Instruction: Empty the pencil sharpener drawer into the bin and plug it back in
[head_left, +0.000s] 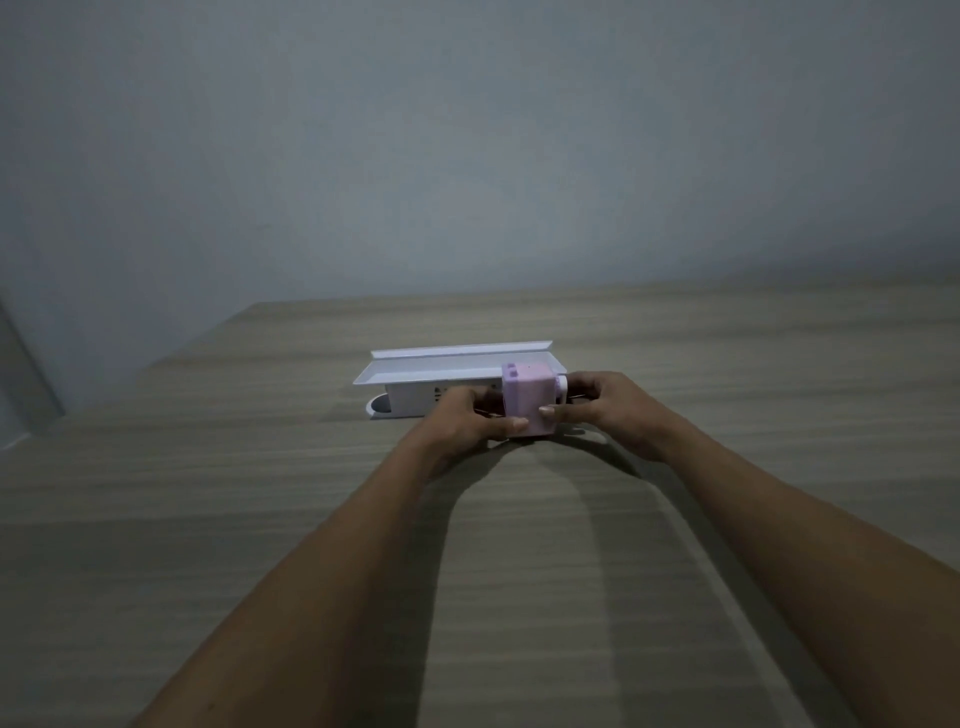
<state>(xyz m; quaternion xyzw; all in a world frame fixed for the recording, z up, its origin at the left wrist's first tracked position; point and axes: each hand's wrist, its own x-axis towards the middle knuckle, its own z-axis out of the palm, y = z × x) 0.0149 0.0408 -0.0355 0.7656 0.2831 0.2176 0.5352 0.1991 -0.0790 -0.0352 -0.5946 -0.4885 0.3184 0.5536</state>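
Plain pale grey-blue wall (467, 130) filling the upper half of the frame, wood-grain table (156, 519) across the lower half, dim light

I see a desk (208, 519) with a pale wood-grain top, its streaks running left to right, filling the lower half of the view. Behind its far edge I see a plain grey-blue wall (467, 145). Near the far middle of the desk lies a long white box (415, 400) on its side, its hinged lid (441, 364) open and tilted back toward the wall. At the box's left end I can make out a rounded white part (375, 408) touching the desk; what it is I cannot tell.
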